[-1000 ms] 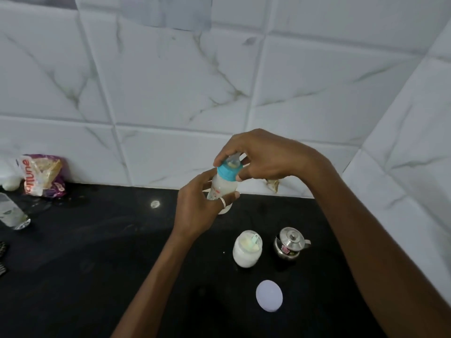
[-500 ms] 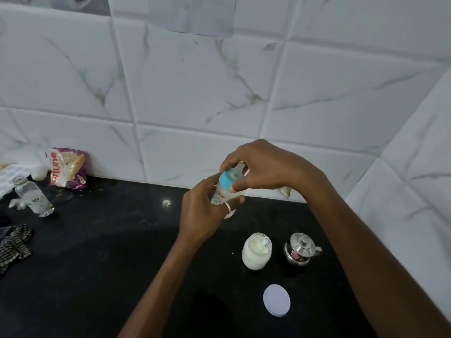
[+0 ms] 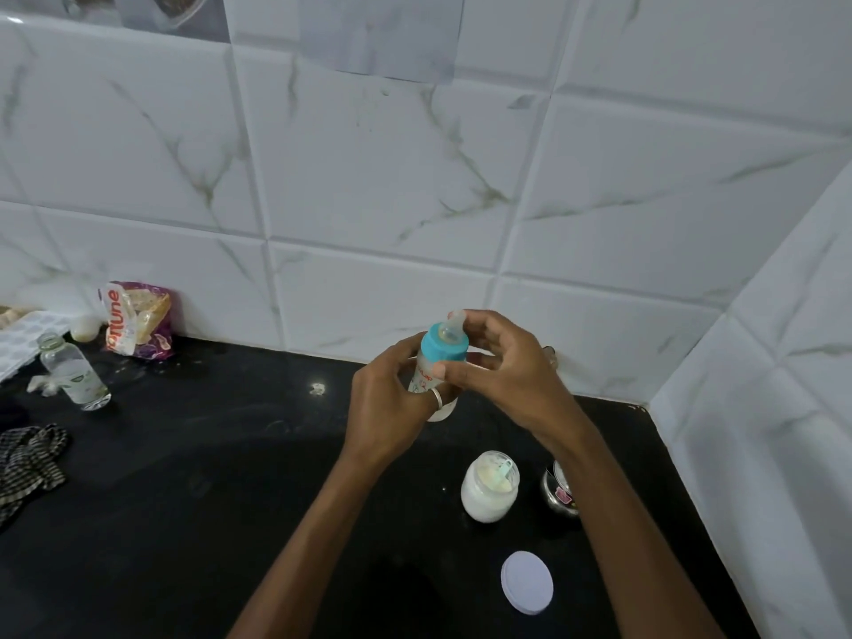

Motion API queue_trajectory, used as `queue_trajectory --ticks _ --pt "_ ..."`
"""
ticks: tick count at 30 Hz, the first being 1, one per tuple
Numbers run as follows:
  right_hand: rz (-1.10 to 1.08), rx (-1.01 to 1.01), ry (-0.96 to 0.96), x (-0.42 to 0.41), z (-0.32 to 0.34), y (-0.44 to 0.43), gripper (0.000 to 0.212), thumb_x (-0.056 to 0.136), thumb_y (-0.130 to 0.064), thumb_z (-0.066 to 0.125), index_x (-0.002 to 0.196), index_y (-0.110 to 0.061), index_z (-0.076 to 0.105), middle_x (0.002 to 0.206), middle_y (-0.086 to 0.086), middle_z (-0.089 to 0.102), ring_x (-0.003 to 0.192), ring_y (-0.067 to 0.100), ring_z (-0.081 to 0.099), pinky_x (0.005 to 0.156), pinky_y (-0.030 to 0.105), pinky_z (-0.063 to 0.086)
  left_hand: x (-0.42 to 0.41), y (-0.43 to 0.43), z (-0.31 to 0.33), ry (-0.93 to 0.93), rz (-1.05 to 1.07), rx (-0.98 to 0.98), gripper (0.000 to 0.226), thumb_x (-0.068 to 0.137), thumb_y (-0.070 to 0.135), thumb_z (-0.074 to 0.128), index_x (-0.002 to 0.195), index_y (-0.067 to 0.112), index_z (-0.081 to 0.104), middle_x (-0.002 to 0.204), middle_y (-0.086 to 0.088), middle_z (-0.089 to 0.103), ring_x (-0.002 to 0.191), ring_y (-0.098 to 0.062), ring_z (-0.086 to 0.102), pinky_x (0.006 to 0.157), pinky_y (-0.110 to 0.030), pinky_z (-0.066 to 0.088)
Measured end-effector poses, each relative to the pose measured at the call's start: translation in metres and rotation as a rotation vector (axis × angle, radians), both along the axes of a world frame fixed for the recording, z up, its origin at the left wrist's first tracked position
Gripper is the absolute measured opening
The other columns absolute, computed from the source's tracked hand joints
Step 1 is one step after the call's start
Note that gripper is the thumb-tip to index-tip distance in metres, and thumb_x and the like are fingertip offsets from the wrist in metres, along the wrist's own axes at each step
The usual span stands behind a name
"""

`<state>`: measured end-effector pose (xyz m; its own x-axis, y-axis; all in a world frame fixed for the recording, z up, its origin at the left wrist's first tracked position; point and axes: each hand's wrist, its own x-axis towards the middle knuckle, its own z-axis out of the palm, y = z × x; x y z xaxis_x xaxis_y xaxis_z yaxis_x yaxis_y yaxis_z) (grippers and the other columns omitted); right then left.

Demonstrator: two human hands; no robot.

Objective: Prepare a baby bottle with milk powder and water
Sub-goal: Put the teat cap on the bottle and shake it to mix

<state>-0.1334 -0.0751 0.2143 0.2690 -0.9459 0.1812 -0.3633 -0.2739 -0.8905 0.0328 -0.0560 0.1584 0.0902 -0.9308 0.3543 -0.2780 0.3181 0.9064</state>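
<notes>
I hold a small baby bottle (image 3: 426, 368) with white liquid above the black counter, tilted slightly right. A teal collar (image 3: 443, 347) with a clear teat sits on its neck. My left hand (image 3: 392, 408) wraps the bottle's body. My right hand (image 3: 500, 364) has its thumb against the bottle just under the teal collar, with the fingers curled behind the teat. Below, an open jar of milk powder (image 3: 489, 487) stands with a pale green scoop in it. Its white lid (image 3: 527, 582) lies flat in front.
A small steel pot (image 3: 559, 493) stands right of the jar, partly behind my right forearm. At the left are a clear glass bottle (image 3: 73, 372), a snack bag (image 3: 136, 319) against the tiled wall, and a checked cloth (image 3: 30, 461). Tiled walls meet at the right corner.
My right hand has loosened from over the teat, which now shows uncovered above the collar. The camera has swung, bringing more of the counter's left side into view.
</notes>
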Motion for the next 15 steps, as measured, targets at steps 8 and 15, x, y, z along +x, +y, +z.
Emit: queue_trajectory --ticks 8,15 --pt "0.013 -0.006 -0.06 -0.001 0.01 -0.007 0.05 0.084 -0.019 0.084 0.129 -0.027 0.064 0.125 -0.011 0.071 0.116 0.007 0.068 0.101 0.035 0.058 -0.001 -0.002 0.002 0.003 -0.019 -0.019 0.063 0.078 0.029 0.088 0.136 0.022 0.064 0.119 0.014 0.072 0.105 0.01 0.066 0.08 -0.004 0.05" --pt "0.048 -0.004 -0.031 -0.001 0.011 -0.012 0.045 0.086 -0.02 0.082 0.128 -0.027 0.065 0.125 -0.013 0.071 0.117 0.008 0.067 0.102 0.035 0.057 -0.001 -0.003 0.006 0.011 -0.014 -0.003 0.061 0.078 0.03 0.087 0.134 0.025 0.065 0.109 0.026 0.068 0.099 0.014 0.064 0.077 -0.001 0.048"
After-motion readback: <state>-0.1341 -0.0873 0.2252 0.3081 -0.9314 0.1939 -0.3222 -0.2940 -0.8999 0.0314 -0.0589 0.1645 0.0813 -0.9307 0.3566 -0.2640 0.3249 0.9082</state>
